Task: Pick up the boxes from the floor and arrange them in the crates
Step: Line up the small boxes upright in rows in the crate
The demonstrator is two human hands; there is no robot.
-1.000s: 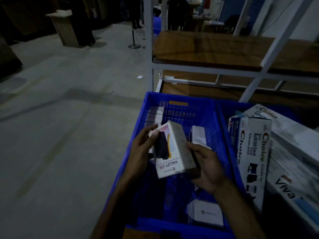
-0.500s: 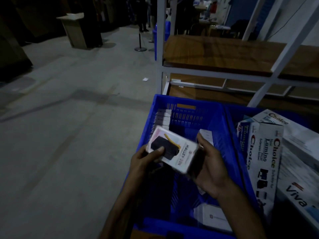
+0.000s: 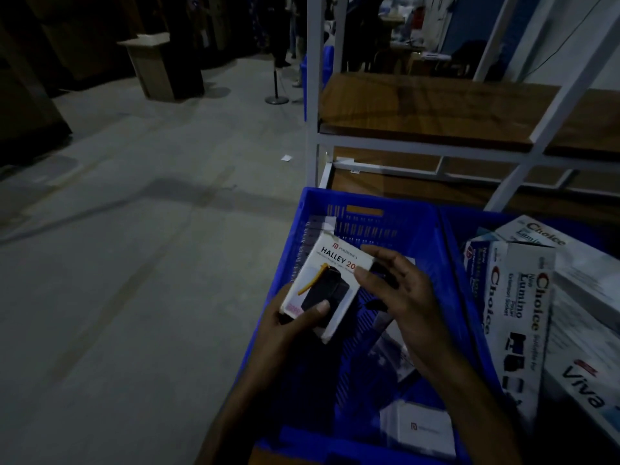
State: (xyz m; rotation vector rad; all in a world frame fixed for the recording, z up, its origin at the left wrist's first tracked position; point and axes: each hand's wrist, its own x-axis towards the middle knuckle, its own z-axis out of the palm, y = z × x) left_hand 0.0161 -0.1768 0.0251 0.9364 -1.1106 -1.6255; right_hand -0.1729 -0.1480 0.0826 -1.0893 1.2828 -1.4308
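left hand [image 3: 288,330] gripping the halley box [image 3: 327,286], thumb across its face; right hand [image 3: 399,297] with straight fingers touching its far edge. held just above the blue crate [image 3: 432,236].

— What's over the blue crate [image 3: 432,209]?

— A white "HALLEY" box [image 3: 330,280], face up and tilted. The left hand [image 3: 288,330] holds its near end, thumb pressed on the front; the right hand [image 3: 402,293] touches its right edge with straightened fingers.

— And inside the crate?

— A small white box [image 3: 419,429] at the near end. To the right, a second crate [image 3: 469,229] carries "Choice" boxes [image 3: 516,317] and a "Viva" box [image 3: 583,391]. Behind stands a white-framed wooden shelf [image 3: 436,109].
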